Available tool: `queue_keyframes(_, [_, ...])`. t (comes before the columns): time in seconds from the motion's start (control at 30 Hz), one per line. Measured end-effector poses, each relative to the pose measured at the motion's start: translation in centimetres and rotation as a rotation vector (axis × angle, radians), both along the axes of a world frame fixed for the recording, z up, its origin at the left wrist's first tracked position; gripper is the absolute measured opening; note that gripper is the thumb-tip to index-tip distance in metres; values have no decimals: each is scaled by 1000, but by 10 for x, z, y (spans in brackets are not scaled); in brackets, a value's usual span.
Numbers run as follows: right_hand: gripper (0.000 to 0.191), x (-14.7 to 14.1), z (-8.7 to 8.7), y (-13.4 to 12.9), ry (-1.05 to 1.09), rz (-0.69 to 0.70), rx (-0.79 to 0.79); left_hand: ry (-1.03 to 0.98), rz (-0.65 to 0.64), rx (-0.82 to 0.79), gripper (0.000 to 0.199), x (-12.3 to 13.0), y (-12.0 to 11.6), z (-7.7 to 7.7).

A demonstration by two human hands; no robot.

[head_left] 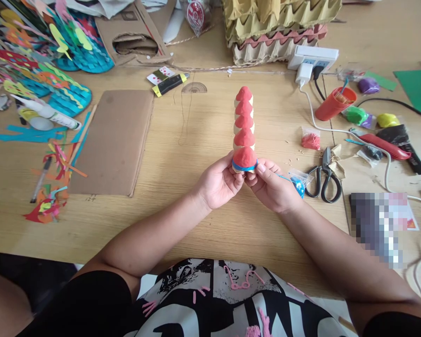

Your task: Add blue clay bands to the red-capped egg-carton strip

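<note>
Both hands hold a strip of egg carton (244, 122) by its near end, over the middle of the table. Its row of bumps is covered in red, with pale carton showing along the sides, and a blue band (244, 166) circles the base of the nearest bump. My left hand (219, 181) grips that end from the left, fingers curled under it. My right hand (272, 185) pinches the right side, thumb on the blue band. Just beyond the right hand lies a small bag of blue clay (297, 183), partly hidden by the hand.
Black-handled scissors (324, 175), a bag of red clay (310, 139) and a red cup (336, 104) lie to the right. A power strip (314, 57) with cables and stacked egg trays (277, 30) stand behind. Leftward are a cardboard sheet (110, 142), paper scraps (51, 201) and a glue bottle (51, 112).
</note>
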State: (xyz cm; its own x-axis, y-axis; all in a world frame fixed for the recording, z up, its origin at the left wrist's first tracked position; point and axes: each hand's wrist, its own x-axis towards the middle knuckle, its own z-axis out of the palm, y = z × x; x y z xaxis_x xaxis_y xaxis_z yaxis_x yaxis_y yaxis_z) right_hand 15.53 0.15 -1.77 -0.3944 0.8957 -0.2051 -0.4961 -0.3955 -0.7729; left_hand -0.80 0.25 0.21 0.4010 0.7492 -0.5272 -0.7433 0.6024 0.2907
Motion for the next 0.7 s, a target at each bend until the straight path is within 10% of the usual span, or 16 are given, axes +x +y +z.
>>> queue_keyframes(0.7, [29, 0, 0, -1, -26, -32, -2, 3, 10, -17, 31, 0, 0, 2])
